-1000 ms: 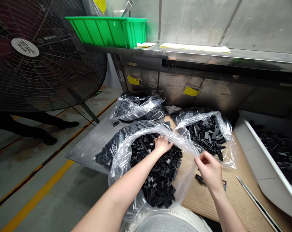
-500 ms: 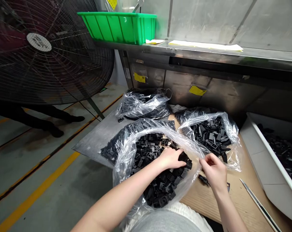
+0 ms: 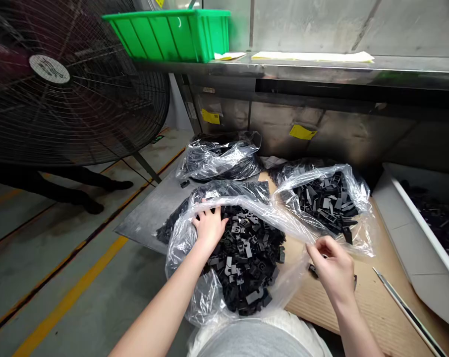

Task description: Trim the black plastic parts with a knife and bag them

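A clear plastic bag (image 3: 189,248) full of small black plastic parts (image 3: 247,258) sits in front of me. My left hand (image 3: 209,225) is inside the bag at its far left, fingers spread on the parts near the rim. My right hand (image 3: 332,267) pinches the bag's right edge, fingers closed on the film. A second open bag of black parts (image 3: 326,198) lies just right of it.
A closed bag of parts (image 3: 220,158) lies further back. A white bin (image 3: 406,238) with black parts stands at right, a thin metal tool (image 3: 403,305) on the cardboard (image 3: 321,307). A green crate (image 3: 172,34) sits on the steel shelf. Large fan (image 3: 61,79) at left; someone's legs (image 3: 72,186) behind it.
My left hand has moved from the right side of the pile across to the bag's far left rim. My right hand stays pinched on the bag's right edge.
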The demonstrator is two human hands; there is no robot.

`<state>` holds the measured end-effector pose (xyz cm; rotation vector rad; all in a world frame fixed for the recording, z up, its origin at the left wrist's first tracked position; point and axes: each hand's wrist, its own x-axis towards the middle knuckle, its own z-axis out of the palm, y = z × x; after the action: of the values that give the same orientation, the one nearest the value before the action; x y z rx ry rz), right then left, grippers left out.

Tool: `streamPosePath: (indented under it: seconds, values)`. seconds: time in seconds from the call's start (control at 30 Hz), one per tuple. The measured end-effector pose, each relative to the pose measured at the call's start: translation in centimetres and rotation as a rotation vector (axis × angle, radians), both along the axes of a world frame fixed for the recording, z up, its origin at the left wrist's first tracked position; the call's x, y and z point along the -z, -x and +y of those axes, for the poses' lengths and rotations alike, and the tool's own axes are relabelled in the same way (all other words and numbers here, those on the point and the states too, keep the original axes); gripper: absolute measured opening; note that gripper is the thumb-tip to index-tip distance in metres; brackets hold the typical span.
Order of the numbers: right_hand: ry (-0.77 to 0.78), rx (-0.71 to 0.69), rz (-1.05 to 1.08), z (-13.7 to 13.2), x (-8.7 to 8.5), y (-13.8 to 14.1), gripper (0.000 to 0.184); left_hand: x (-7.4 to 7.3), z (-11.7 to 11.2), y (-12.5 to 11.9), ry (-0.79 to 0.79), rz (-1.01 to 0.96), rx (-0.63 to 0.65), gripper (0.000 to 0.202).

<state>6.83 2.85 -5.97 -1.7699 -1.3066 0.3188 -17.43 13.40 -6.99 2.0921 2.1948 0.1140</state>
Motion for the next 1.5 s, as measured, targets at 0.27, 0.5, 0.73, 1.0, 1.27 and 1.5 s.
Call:
streamPosePath:
  seconds: [0.27, 0.5, 0.73, 1.0, 1.27, 1.5]
  values:
    - [-0.009, -0.030, -0.004, 0.3, 0.2, 0.3, 0.018, 1.4, -2.0, -4.5, 0.053, -0.011, 0.176, 0.043]
    - [0.003, -0.030, 0.018, 0.7, 0.4, 0.4, 0.017, -0.1, -4.2, -5.9, 0.108, -0.143, 0.351, 0.032]
    - [0.022, 0.002, 0.020, 0.0, 0.9, 0.0, 0.016, -2.0, -5.8, -4.2, 0.103, -0.294, 0.463, 0.035]
    - [0.044, 0.002, 0.013, -0.1, 0.3, 0.1, 0.017, 0.1, -1.1, 0.6, 0.038, -0.181, 0.204, 0.029]
    - [0.050, -0.034, -0.016, -0.1, 0.4, 0.2, 0.017, -0.5, 3.9, 1.2, 0.048, -0.065, 0.191, 0.027]
    - [0.064, -0.033, -0.016, 0.0, 0.9, 0.1, 0.015, -7.0, -1.1, 0.0, 0.148, -0.227, 0.391, 0.016]
